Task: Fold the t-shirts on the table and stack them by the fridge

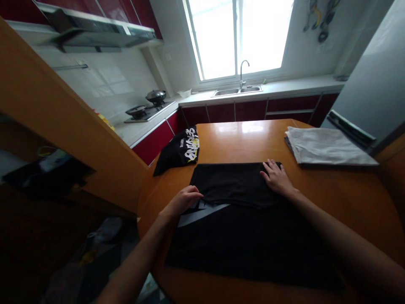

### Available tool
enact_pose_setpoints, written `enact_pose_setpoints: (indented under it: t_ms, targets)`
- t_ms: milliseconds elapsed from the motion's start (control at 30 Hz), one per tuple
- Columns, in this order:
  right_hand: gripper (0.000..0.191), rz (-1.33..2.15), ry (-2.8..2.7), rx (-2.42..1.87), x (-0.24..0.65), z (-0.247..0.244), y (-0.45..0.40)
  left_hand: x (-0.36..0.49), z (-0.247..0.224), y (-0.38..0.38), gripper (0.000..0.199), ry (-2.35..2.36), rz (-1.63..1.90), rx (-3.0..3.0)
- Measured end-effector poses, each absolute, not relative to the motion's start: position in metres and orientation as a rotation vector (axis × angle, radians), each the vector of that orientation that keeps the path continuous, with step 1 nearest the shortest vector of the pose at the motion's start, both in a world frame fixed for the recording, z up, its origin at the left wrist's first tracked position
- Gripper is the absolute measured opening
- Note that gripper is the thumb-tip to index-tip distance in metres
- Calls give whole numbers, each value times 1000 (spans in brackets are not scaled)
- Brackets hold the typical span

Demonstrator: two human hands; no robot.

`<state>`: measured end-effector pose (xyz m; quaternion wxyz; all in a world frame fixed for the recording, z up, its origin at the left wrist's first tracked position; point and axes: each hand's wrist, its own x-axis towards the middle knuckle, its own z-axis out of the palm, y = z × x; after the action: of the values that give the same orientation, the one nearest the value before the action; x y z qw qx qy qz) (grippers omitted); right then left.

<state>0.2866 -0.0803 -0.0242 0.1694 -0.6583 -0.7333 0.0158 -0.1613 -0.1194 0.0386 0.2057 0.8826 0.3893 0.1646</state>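
A black garment (247, 245) with a grey-and-white print on its left side lies on the wooden table (234, 141). Its far part is turned over toward me as a flat folded panel. My left hand (183, 199) is closed in a pinch on the left edge of that panel, beside the print. Spread flat, my right hand (277, 178) rests on the panel's far right corner with its fingers apart. The garment's exact kind cannot be made out.
Folded black cloth (179, 152) with white lettering lies at the table's far left. Folded white cloth (329, 145), over something dark, lies at the right. Beyond stand a stove (150, 114) with pans and a sink (226, 91); a refrigerator (376, 80) is at right.
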Motion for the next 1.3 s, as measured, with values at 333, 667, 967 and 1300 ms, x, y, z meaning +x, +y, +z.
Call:
enact_pose_setpoints:
  t_ms: [333,667,967,1300]
  targets:
    - [60,-42,-2126,-1848,285,-21,-84,-124,62,-95,37,1222,521,2574]
    - [61,56,-2144,-1847,298,-13,-77,-112,3,-10,61,1603,228,2496]
    - [60,78,-2033,-1898,314,-1,-68,-122,24,9,59,1547,359,2537]
    - [65,195,-2287,-1800,300,-8,-69,-90,20,-44,62,1394,128,2605]
